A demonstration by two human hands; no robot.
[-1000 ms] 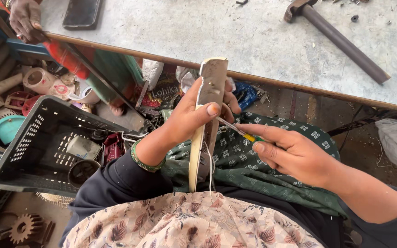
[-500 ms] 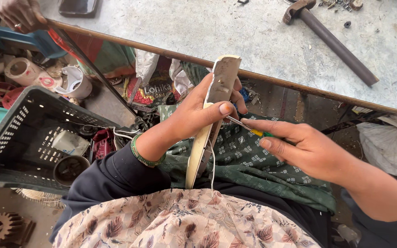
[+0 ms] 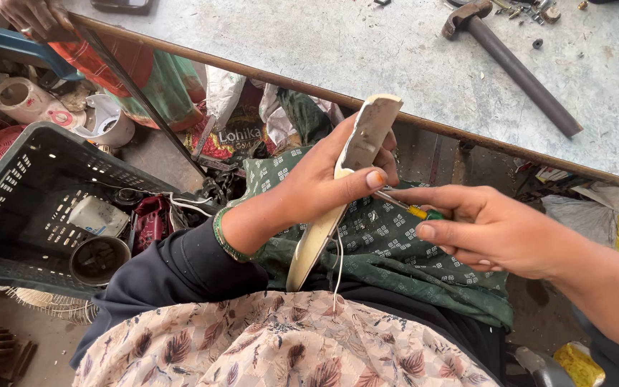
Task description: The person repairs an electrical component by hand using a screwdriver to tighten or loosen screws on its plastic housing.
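The left hand (image 3: 324,188) is holding a long cream-coloured plastic piece (image 3: 345,179). Its fingers are wrapping tight around the middle of the piece, with the thumb pressing on the front. The piece is standing tilted over the person's lap; its long line is running from about 7 o'clock near the body up to about 1 o'clock near the edge of the tabletop (image 3: 338,50). A thin white string (image 3: 339,269) is hanging down from it.

The right hand (image 3: 492,229) is pinching a small screwdriver (image 3: 406,208) with a yellow and green handle. Its fingers are closing snugly on the handle. The metal tip is pointing toward 9 o'clock and is reaching the side of the plastic piece, just under the left thumb. It looks like it is touching, but the thumb is hiding the exact spot.

The tabletop is grey and scratched. A hammer (image 3: 514,68) is lying on it at 1 o'clock, well apart from both hands. A dark plastic basket (image 3: 30,186) full of old parts is sitting on the floor at 9 o'clock. Another person's hand (image 3: 34,16) is showing at 11 o'clock.
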